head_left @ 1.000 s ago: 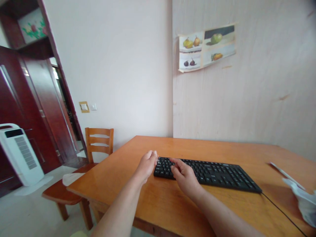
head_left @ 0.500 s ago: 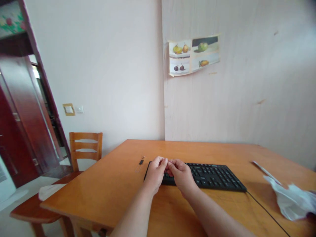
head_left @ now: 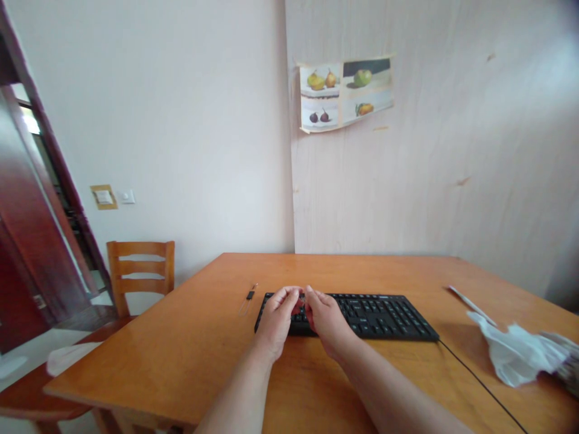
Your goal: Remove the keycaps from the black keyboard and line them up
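A black keyboard (head_left: 384,316) lies on the wooden table, and both hands are over its left part. My left hand (head_left: 279,322) is closed, thumb and forefinger pinched together. Close beside it, my right hand (head_left: 326,319) is closed the same way, its thumb near the left fingertips. Whatever sits between the fingers is too small or hidden to make out. Left of the keyboard lies a small tool with a black grip and thin wire loops, like a wire keycap puller (head_left: 249,295).
A crumpled white plastic bag (head_left: 515,352) and a thin white stick-like thing (head_left: 470,304) lie on the right of the table (head_left: 181,355). The keyboard's cable (head_left: 482,386) runs toward the front right. A wooden chair (head_left: 141,268) stands at the left.
The view has shifted slightly to the right. My fingertips have drawn a little apart; both hands stay over the keyboard's left part.
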Motion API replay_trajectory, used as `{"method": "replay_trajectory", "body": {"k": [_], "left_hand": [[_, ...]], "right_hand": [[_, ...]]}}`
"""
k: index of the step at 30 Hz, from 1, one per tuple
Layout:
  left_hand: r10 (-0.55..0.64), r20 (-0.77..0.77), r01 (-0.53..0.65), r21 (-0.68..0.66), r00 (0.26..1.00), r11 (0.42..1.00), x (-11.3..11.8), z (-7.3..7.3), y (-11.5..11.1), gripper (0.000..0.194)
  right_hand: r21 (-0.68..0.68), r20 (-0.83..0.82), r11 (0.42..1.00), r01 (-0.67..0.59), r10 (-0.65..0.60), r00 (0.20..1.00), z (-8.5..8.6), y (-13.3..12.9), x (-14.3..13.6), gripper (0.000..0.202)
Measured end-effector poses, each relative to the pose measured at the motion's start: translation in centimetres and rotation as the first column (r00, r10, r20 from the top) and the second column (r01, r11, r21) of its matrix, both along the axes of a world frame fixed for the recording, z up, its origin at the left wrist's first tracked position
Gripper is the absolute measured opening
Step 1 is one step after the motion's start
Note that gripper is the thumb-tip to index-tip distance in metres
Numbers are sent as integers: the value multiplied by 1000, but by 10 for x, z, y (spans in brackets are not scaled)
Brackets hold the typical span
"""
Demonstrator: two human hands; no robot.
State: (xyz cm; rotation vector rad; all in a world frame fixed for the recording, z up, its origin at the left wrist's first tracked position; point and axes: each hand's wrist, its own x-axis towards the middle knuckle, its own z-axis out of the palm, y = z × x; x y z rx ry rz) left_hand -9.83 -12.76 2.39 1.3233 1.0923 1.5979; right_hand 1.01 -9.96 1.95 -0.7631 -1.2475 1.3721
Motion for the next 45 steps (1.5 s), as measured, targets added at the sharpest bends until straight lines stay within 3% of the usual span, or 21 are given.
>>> {"method": "replay_trajectory", "body": {"k": [6, 11, 18, 29, 34, 37, 41, 45], "left_hand": [[-74, -47, 75, 35, 996, 997, 1, -1, 0, 33], [16, 23, -17, 6, 1000, 1000, -3, -4, 3, 32], [-11, 38, 11, 2, 999, 1000, -1, -3, 2, 31], [-44, -113, 51, 59, 993, 997, 4, 3, -6, 28], [-57, 1, 57, 34, 998, 998, 4, 1, -4, 31], [-6, 23, 6, 19, 1000, 1000, 2, -1, -1, 30], [127, -158, -120, 53, 979, 991, -4, -3, 2, 28], [275, -403, -200, 219, 873, 955, -5, -1, 1, 26]], "right_hand": [[-84, -90, 991, -106, 99, 991, 1, -3, 1, 45], [-70, -156, 984, -164, 152, 976, -2, -3, 2, 35], [-138, -170, 978, -154, 130, 977, 4, -6, 4, 38], [-126, -141, 984, -123, 105, 984, -1, -7, 1, 53], [-205, -126, 970, -128, 103, 987, 2, -8, 3, 57], [-241, -95, 964, -117, 96, 991, 4, -7, 4, 60], [-155, 18, 987, -39, 42, 999, 4, -7, 5, 60], [-39, 77, 999, -1, 4, 997, 2, -7, 3, 49]]}}
